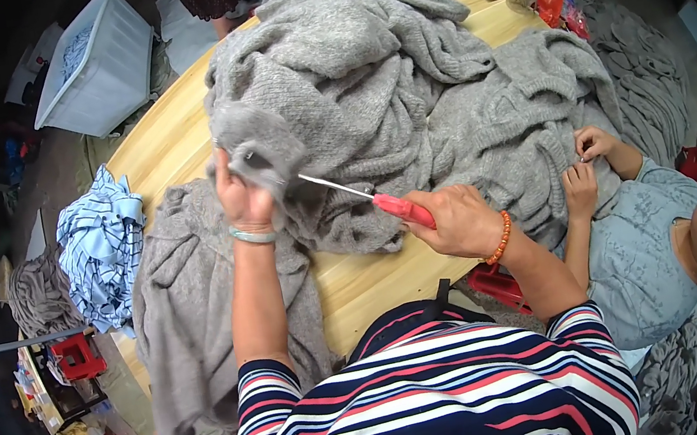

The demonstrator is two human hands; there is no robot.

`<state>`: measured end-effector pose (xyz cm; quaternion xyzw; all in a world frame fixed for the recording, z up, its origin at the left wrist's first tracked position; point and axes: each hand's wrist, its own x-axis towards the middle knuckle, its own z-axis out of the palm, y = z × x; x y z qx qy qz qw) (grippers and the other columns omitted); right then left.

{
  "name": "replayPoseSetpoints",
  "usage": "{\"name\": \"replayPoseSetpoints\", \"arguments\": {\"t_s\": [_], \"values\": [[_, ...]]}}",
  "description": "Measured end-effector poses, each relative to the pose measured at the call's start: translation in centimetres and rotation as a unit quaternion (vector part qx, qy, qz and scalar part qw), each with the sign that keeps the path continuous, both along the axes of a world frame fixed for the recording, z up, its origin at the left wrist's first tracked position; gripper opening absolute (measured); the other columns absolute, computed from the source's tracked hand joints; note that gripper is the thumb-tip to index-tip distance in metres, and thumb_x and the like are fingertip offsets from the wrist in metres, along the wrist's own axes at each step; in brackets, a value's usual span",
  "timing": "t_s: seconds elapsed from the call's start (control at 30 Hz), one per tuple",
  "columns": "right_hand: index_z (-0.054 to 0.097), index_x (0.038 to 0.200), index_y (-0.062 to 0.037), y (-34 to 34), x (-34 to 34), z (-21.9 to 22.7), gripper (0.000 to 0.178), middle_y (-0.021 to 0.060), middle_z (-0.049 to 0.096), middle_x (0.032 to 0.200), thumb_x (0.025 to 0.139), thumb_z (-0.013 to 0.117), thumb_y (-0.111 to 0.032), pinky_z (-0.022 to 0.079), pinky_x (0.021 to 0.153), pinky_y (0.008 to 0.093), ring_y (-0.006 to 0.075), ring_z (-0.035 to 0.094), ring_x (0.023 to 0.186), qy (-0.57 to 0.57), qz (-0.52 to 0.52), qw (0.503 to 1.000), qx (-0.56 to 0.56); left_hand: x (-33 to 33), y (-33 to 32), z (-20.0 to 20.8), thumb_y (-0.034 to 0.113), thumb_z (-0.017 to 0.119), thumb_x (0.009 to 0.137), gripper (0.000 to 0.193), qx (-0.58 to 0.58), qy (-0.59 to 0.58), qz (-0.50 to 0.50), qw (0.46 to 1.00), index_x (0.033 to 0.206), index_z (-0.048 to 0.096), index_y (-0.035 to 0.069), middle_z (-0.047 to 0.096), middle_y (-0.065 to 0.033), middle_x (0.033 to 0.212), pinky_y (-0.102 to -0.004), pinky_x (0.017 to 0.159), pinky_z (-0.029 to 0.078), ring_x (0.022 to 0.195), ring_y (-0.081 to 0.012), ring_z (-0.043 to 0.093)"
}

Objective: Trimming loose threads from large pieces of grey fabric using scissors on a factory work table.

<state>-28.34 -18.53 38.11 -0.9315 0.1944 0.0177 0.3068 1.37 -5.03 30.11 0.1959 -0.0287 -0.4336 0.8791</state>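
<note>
My left hand (246, 200) is raised over the table with its palm showing. It holds a bunched, blurred part of a grey knitted garment (267, 130), and its fingertips are partly hidden by the cloth. A dark gap shows in that cloth. In my right hand (460, 222) is a tool with a red handle (404, 210) and a thin straight metal shaft (334, 185). The shaft's tip points left and reaches the edge of the held cloth; whether it passes into it I cannot tell. Below both hands lies a big heap of grey knitwear (341, 62).
More grey knitwear (192, 271) drapes over the near left edge of the wooden table (352, 295). Blue checked cloth (102, 245) lies at left, beyond it a white bin (99, 75). At right a co-worker (646, 232) handles grey knitwear. Red stools (77, 357) stand around.
</note>
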Motion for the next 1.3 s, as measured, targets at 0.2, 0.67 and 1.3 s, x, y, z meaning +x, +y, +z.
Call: {"name": "replayPoseSetpoints", "arguments": {"t_s": [0.2,0.67,1.3], "values": [[0.064,0.099,-0.0109,0.6,0.7,-0.6,0.022,0.0187,0.068,0.079,0.089,0.061,-0.031,0.05,0.072,0.0509,0.04,0.066,0.079,0.013,-0.024,1.0,-0.013,-4.1,-0.6,-3.4,0.033,0.044,0.103,0.042,0.047,0.035,-0.062,0.996,0.13,0.052,0.003,0.058,-0.0148,0.13,-0.0488,0.107,0.041,0.122,-0.0328,0.054],[0.061,0.1,-0.0087,1.0,-0.6,-3.5,0.023,0.0203,0.067,0.079,0.089,0.06,-0.029,0.051,0.07,0.0525,0.0414,0.066,0.077,0.007,-0.03,1.0,-0.004,-2.6,1.2,-6.7,0.018,0.072,0.088,0.033,0.438,-0.309,0.196,0.821,0.113,0.062,-0.003,0.065,-0.0018,0.098,-0.0215,0.074,0.045,0.085,-0.0074,0.057],[0.066,0.102,-0.0108,-1.5,-5.8,-7.5,0.027,0.0191,0.068,0.078,0.087,0.063,-0.032,0.051,0.067,0.0511,0.0408,0.066,0.075,-0.009,-0.143,0.989,0.048,10.2,4.4,3.5,0.024,0.074,0.074,0.035,0.519,-0.686,-0.229,0.455,0.101,0.067,0.002,0.069,-0.0142,0.087,-0.0358,0.066,0.054,0.077,-0.0222,0.067]]}}
